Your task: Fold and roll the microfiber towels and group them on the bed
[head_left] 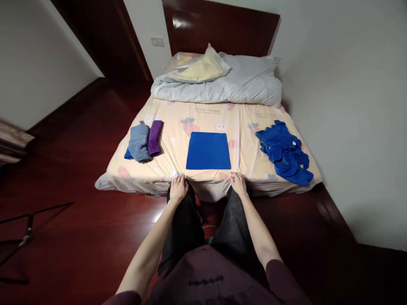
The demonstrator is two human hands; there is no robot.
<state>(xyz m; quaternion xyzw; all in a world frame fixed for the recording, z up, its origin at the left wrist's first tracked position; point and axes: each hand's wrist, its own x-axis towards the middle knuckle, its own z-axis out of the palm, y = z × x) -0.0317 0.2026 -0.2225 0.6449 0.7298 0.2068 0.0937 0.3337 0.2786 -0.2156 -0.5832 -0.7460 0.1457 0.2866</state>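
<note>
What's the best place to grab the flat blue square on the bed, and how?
Probably the two corners of its near edge, coming from the person's side. The blue square lies flat, that straight edge facing the left hand and right hand. It looks thin, so I'd slip fingertips under and pinch.

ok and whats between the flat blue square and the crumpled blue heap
In the head view, just the creased, patterned bedsheet lies between the flat blue square and the crumpled blue heap.
</note>
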